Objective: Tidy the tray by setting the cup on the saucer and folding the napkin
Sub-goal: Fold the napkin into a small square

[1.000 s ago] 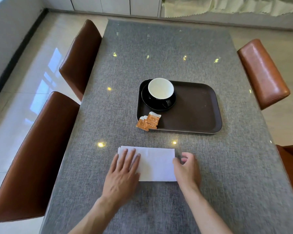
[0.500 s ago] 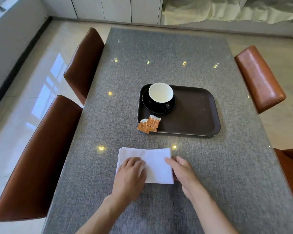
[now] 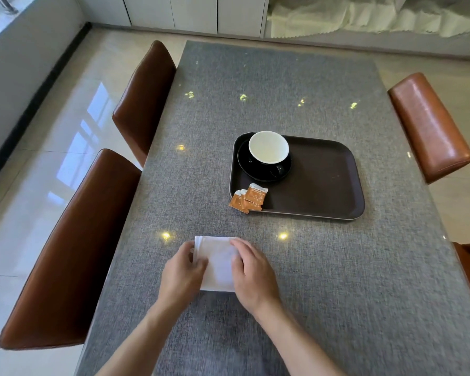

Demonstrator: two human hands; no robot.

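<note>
A white napkin lies folded small on the grey table, in front of the tray. My left hand holds its left edge. My right hand lies on its right side, fingers curled over the fold. A black cup with a white inside stands upright on a black saucer in the left part of the dark brown tray. The part of the napkin under my hands is hidden.
Several orange sachets lie over the tray's near left corner. Brown leather chairs stand at the left, at the far left and at the right. The grey table ends close to my body.
My right hand has carried the napkin's right half over to the left, so the napkin is now about half as wide. My left hand slid to its left edge.
</note>
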